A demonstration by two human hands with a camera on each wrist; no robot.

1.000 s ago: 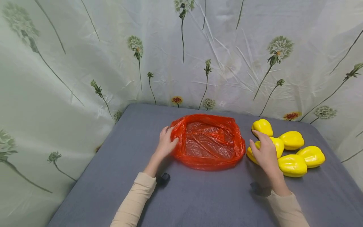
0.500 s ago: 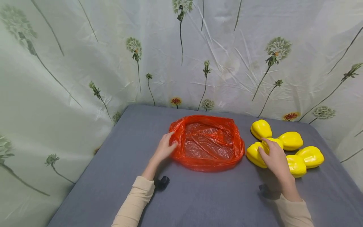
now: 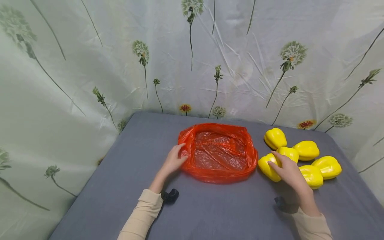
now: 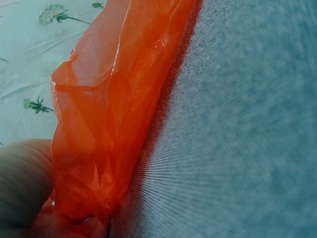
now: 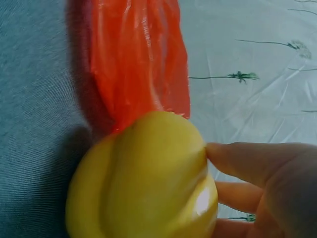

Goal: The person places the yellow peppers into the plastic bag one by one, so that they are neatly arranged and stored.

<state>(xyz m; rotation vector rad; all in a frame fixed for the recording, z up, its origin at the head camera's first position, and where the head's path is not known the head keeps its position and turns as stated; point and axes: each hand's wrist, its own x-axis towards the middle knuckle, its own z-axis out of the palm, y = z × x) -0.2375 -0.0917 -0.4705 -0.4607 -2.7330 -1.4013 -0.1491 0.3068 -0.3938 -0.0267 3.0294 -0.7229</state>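
Note:
A red plastic bag [image 3: 220, 176] lies on the grey-covered table, its wide mouth spread upward. My left hand [image 3: 172, 162] holds the bag's left side; in the left wrist view the thumb [image 4: 22, 181] lies against the thin red film, and the other fingers are mostly hidden. To the right of the bag, my right hand [image 3: 290, 171] grips a yellow bell pepper [image 3: 266, 167] from its right side. The right wrist view shows the thumb [image 5: 242, 158] and fingers against this pepper, with the bag's side just beyond it.
Several more yellow bell peppers, among them a far one [image 3: 275, 138] and a right one [image 3: 327, 167], lie close around the right hand. A flower-printed curtain [image 3: 168, 60] hangs behind and left of the table [image 3: 216, 213]. Dark wrist cameras sit under both wrists.
My right hand moved right over the peppers, then closed on the nearest left one, which has shifted and turned slightly toward me. The left hand stays at the bag's left side.

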